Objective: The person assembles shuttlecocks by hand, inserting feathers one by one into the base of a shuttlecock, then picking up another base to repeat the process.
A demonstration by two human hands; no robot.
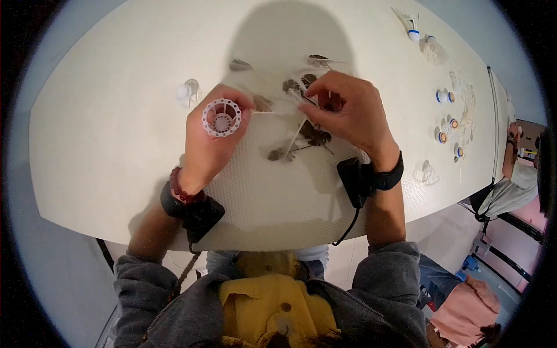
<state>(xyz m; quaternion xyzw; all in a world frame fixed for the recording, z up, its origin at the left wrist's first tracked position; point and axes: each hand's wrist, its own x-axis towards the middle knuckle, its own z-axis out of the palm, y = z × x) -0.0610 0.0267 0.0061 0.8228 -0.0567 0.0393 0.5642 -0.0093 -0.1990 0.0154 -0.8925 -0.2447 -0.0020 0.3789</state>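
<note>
My left hand [204, 148] is closed around a white plastic shuttlecock skirt [221, 123], its ringed open end facing up. To the right, my right hand [355, 113] has its thumb and forefinger drawn together on a pale feather [297, 94]. Under and beside those fingers lies a loose pile of dark and white feathers [316, 136]. Another feather [262, 104] rests on the table between my hands, close to the left fingertips. Two more dark feathers [239, 65] [318, 60] lie farther back.
A white shuttlecock [184, 91] lies left of my left hand. Toward the far right are feathered shuttlecocks [413, 35], blue-banded cork heads [442, 137], scattered white quills [469, 110] and a white skirt [428, 173]. A person's arm [510, 152] shows beyond the table's right edge.
</note>
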